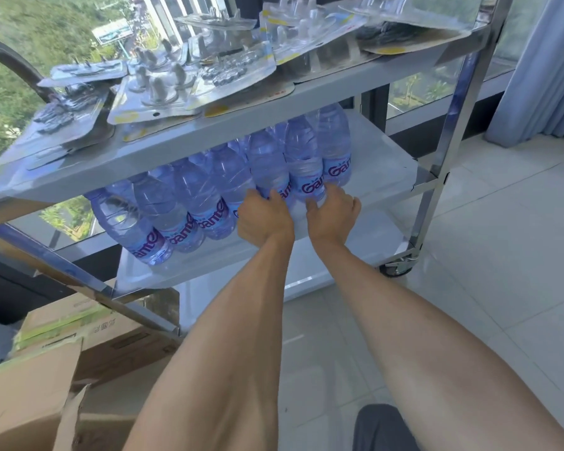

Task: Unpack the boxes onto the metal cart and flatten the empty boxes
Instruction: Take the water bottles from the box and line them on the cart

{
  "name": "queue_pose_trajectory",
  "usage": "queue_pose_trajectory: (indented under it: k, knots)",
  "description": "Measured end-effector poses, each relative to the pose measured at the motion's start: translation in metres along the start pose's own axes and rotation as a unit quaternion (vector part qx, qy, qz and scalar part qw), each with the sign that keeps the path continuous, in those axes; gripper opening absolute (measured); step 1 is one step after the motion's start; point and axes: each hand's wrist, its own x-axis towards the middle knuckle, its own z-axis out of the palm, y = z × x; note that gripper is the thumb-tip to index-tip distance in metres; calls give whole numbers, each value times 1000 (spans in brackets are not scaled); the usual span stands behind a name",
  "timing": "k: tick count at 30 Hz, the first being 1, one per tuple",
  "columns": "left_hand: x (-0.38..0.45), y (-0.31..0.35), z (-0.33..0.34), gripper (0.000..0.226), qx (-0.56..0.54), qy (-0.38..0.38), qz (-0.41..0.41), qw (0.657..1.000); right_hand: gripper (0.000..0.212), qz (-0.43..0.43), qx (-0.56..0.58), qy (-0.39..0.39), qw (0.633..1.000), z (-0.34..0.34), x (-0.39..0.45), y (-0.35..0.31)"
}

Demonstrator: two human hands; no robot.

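We set water bottles point(303, 170) upright on the metal cart's point(437, 177) middle shelf point(378, 177), packed tight so the row stays standing. Our left hand point(265, 219) curls its grip around one bottle's base; our right hand point(334, 211) grips the next bottle beside it. Above both hands, blister packs point(163, 89) cover the top shelf. Below and left, an opened cardboard box point(30, 395) waits, not yet flattened.

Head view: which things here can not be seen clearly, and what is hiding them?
- Bottle bases: covered by the left hand and right hand.
- Bottle caps: hidden behind the cart's top shelf.
- Open cardboard box: contents cut off by the bottom-left edge.
- Blister packs on top: motion blur hides their contents.
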Motion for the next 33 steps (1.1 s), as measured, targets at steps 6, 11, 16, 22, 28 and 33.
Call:
queue_pose_trajectory:
  k: [6, 11, 16, 22, 28, 33]
  knots:
    - [-2, 15, 4, 49, 13, -81, -52, 995, 32, 41, -29, 36, 998, 9, 2, -18]
    - [7, 23, 7, 53, 26, -86, -53, 995, 32, 8, -39, 45, 998, 4, 3, -8]
    - [2, 17, 14, 50, 29, -57, -47, 997, 35, 24, -46, 9, 999, 1, 4, -16]
    - [1, 3, 9, 47, 68, -57, -16, 996, 50, 25, -36, -6, 999, 1, 14, -14]
    - [-2, -41, 6, 73, 65, 4, -72, 995, 84, 20, 4, -68, 997, -6, 12, 1]
    - [-5, -33, 10, 80, 56, 13, -74, 996, 77, 10, -22, -81, 996, -6, 11, 4]
